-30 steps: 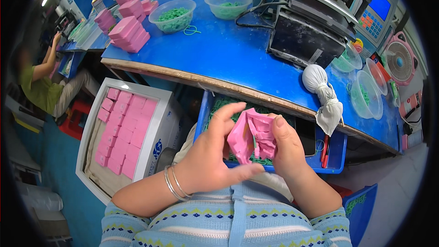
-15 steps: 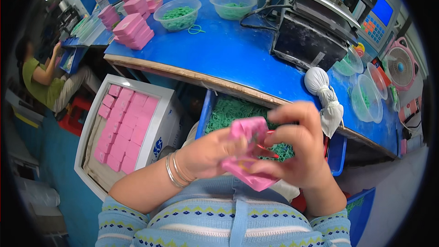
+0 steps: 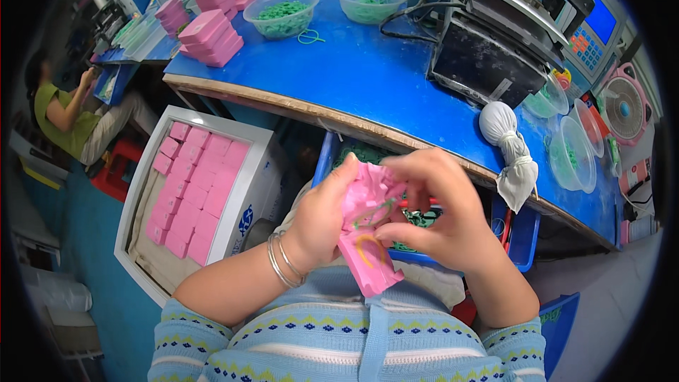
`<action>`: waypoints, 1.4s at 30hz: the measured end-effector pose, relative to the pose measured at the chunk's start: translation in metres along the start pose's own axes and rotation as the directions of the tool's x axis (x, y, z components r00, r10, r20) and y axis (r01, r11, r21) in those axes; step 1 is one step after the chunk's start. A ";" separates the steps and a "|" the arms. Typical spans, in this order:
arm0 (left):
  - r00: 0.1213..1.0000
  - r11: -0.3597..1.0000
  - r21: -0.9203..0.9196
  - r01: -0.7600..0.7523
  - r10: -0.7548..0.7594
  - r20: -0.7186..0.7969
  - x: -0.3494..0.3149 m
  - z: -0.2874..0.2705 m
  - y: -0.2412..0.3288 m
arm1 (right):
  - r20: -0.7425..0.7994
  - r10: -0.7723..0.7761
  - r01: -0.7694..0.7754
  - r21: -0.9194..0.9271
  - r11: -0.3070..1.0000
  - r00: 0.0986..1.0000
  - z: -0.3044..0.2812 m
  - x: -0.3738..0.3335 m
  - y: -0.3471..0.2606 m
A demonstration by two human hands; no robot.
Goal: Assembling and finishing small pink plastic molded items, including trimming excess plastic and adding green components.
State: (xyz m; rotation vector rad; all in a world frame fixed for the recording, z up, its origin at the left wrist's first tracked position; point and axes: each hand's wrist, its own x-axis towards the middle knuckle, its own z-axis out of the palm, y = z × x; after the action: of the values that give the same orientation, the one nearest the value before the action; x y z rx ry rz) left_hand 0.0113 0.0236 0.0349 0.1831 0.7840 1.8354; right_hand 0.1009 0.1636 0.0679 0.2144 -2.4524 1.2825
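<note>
In front of my chest, my left hand [image 3: 318, 216] is closed round the side of a pink piece [image 3: 362, 251], its thumb near the top. The piece is uneven, bent and rubbery-looking, with a yellow curved mark low down. A thin green loop [image 3: 375, 216] lies against its middle. My right hand [image 3: 456, 223] is curled at the piece's right side, thumb and fingers close to the green loop. A slim red tool [image 3: 430, 201] sticks out between the right fingers; its tip is hidden. Below the hands, a blue drawer [image 3: 525, 240] holds a heap of green loops [image 3: 361, 152].
At left, a white box [image 3: 145, 170] holds rows of pink blocks [image 3: 201, 187]. Clear bowls [image 3: 283, 13] of green pieces and pink stacks [image 3: 211, 37] stand on the blue table [image 3: 339, 71]. A black press [image 3: 488, 56] and a tied white cloth bag [image 3: 506, 145] are at right. A person [image 3: 67, 117] sits far left.
The pink piece has turned more upright, and its face with the green loop shows more. My left thumb has moved up its side. The right fingers have come in closer, and the view shifted slightly.
</note>
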 end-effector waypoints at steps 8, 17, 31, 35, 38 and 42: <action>0.997 0.993 0.103 -0.058 0.053 0.053 -0.006 -0.013 -0.001 | 0.030 -0.239 0.239 -0.248 0.939 0.970 0.014 -0.005 0.002; 0.946 0.732 0.623 -0.276 0.322 0.040 -0.010 -0.013 -0.008 | 0.021 -0.101 0.102 -0.038 0.994 0.995 0.017 -0.009 0.007; 0.702 -0.117 0.814 -0.570 0.447 0.555 -0.015 -0.014 0.005 | -0.013 -0.078 0.078 -0.047 0.996 0.997 0.008 -0.005 0.006; 0.730 0.090 0.829 -0.552 0.533 0.429 -0.018 -0.016 -0.004 | -0.161 0.078 -0.026 0.300 0.953 0.984 0.013 -0.012 0.009; 0.778 0.399 0.774 -0.491 0.602 0.182 -0.017 -0.016 -0.015 | -0.267 0.394 -0.067 0.750 0.658 0.879 0.011 -0.016 0.009; 0.884 0.579 0.709 -0.402 0.448 0.135 -0.009 -0.017 -0.018 | -0.353 0.532 0.149 0.910 0.387 0.770 0.001 -0.011 0.021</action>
State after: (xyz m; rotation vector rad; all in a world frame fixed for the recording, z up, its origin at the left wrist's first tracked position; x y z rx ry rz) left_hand 0.0211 0.0122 0.0131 0.9106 1.6098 1.8679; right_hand 0.1041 0.1742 0.0471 -0.2484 -0.9910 2.2779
